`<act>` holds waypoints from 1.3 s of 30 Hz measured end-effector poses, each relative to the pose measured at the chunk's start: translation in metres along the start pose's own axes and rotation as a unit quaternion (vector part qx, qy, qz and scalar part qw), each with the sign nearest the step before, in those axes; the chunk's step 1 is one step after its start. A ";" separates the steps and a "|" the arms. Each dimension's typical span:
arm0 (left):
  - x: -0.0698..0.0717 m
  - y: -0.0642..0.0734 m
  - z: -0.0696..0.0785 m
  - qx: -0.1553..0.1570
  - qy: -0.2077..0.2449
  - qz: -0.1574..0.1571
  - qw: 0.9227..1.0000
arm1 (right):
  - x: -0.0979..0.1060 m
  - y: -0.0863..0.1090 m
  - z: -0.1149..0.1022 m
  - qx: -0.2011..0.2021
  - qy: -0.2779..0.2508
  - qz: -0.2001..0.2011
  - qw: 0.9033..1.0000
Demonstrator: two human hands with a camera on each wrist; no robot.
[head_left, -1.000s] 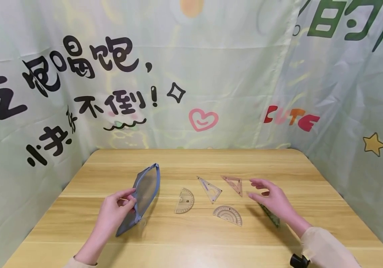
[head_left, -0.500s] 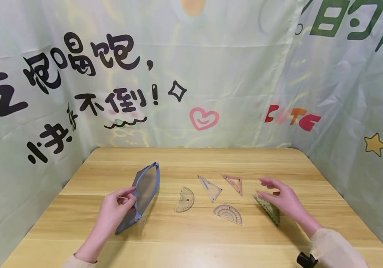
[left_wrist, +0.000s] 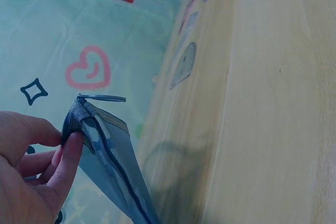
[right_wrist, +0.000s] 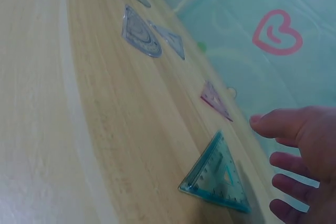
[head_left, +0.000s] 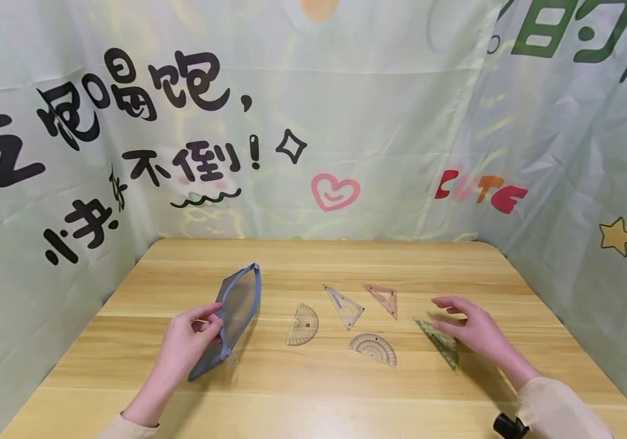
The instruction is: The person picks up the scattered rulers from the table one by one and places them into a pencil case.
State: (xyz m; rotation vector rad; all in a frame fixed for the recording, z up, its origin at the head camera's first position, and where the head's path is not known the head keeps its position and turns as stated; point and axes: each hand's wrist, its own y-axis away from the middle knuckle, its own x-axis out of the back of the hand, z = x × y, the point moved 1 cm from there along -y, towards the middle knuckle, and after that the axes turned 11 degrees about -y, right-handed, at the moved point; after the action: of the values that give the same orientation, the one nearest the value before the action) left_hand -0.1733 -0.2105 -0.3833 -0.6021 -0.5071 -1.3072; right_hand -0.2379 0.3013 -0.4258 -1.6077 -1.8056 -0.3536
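Observation:
My left hand (head_left: 187,335) pinches the edge of a blue zip pouch (head_left: 242,302) with thumb and fingertips. The pouch stands tilted on the table with its zipped mouth gaping. In the left wrist view the pinch sits at the pouch's corner (left_wrist: 79,124), beside the zip. My right hand (head_left: 474,329) hovers with loosely bent fingers and nothing between them. Just left of it lies a green set square (head_left: 440,342), plain to see in the right wrist view (right_wrist: 218,179). A pink set square (head_left: 393,300) lies farther back.
Between the hands lie a clear set square (head_left: 337,305) and two clear protractors, one upright-turned (head_left: 306,326) and one nearer the front (head_left: 375,350). Printed cloth (head_left: 390,134) hangs round the back and sides of the wooden table (head_left: 291,396).
My right hand has moved right, off the green set square, which it partly covered before and which shows more fully now. The left hand keeps its pinch on the pouch.

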 end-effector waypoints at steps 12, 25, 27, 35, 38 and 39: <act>0.000 0.000 -0.002 0.008 0.003 0.000 1.000 | 0.000 0.007 0.002 -0.014 0.007 -0.024 1.000; -0.002 0.000 -0.001 0.003 0.001 -0.002 1.000 | -0.004 0.015 0.006 -0.022 0.028 -0.031 0.999; -0.002 0.000 -0.001 0.002 0.003 -0.002 1.000 | -0.003 0.015 0.006 -0.021 0.033 -0.033 0.999; -0.003 0.001 0.000 0.003 0.005 0.001 1.000 | -0.001 0.019 0.007 -0.009 0.041 -0.047 0.998; -0.003 0.000 0.000 0.001 0.002 0.000 1.000 | 0.000 0.020 0.008 -0.013 0.042 -0.055 0.998; -0.003 0.000 0.000 0.001 0.001 0.000 1.000 | 0.000 0.021 0.008 -0.016 0.040 -0.059 0.997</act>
State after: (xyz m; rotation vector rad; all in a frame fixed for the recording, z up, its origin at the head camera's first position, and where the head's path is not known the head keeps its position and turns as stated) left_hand -0.1737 -0.2084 -0.3853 -0.5994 -0.5054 -1.3072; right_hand -0.2207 0.3105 -0.4366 -1.4914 -1.8470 -0.4964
